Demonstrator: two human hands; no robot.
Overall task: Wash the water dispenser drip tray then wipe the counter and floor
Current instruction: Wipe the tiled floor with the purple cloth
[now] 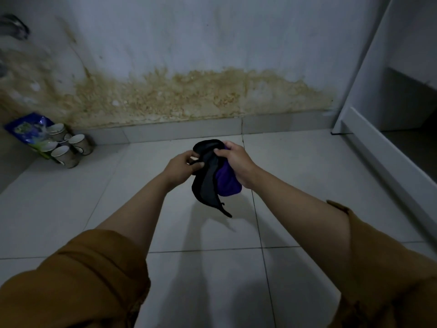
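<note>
both arms out over the tiled floor (71,204), centre frame. left hand (182,168) pinches the black edge of a purple-and-black cloth (212,176); right hand (236,162) clenches its bunched top. cloth hangs off the floor. mugs (68,147) cluster at left by the stained wall (189,95).

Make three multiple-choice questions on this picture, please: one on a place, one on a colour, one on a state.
1. Where do the cups stand?
A. on the floor in the left corner
B. on a shelf
C. in a sink

2. What colours is the cloth?
A. white and red
B. black and purple
C. all yellow

3. How is the cloth held?
A. lying flat on the floor
B. by one hand only
C. by both hands, above the floor

Answers: 1 A, they sit by the wall's foot; 2 B, both colours show; 3 C, left hand and right hand grip it.
</note>
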